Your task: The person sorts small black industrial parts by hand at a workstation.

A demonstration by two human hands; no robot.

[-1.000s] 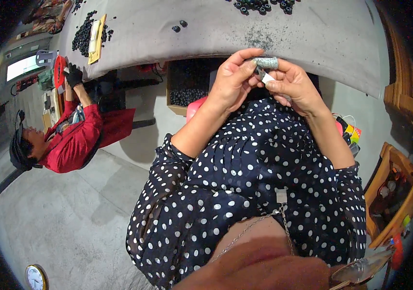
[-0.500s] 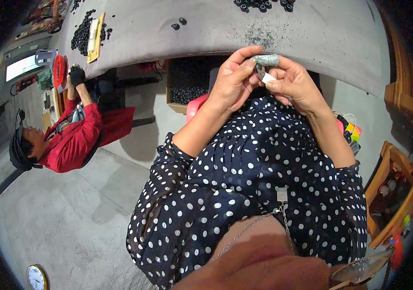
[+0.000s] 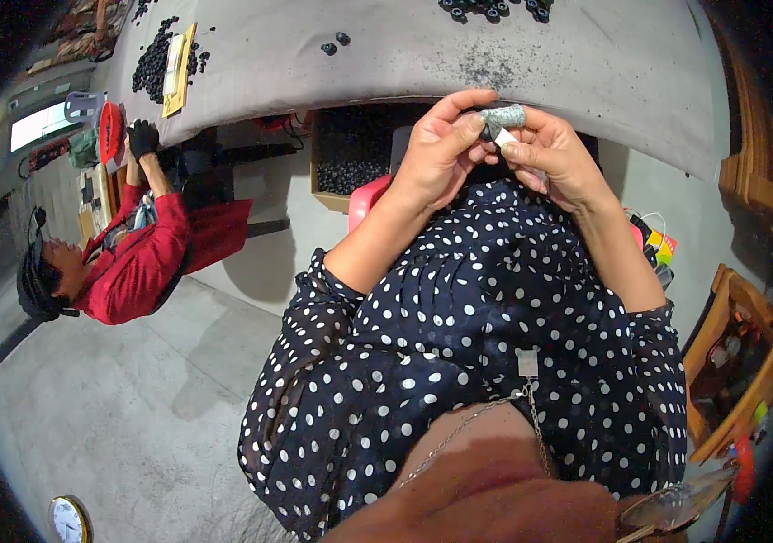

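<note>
In front of my chest, just below the near edge of the grey-covered table, both hands meet. My left hand [image 3: 431, 156] is closed, thumb and fingers pinching a small black piece [image 3: 488, 134], mostly hidden by the fingers. My right hand [image 3: 556, 156] pinches a small flat white piece [image 3: 504, 138] between thumb and fingers, held against the black piece; its exact kind is unclear. A speckled grey-green sleeve [image 3: 504, 116] covers the right index fingertip.
Black crumbs [image 3: 488, 68] and several black ring-shaped parts [image 3: 495, 11] lie on the table [image 3: 269, 59]. Beneath it stands a box [image 3: 332, 203] of small black parts. At left a co-worker [image 3: 137, 271] in red wears a black glove. A wooden-framed bin [image 3: 699, 398] stands right.
My hands stay nearly in place; the white piece and fingertip sleeve have shifted and turned slightly. At left, the co-worker's gloved hand has moved a little.
</note>
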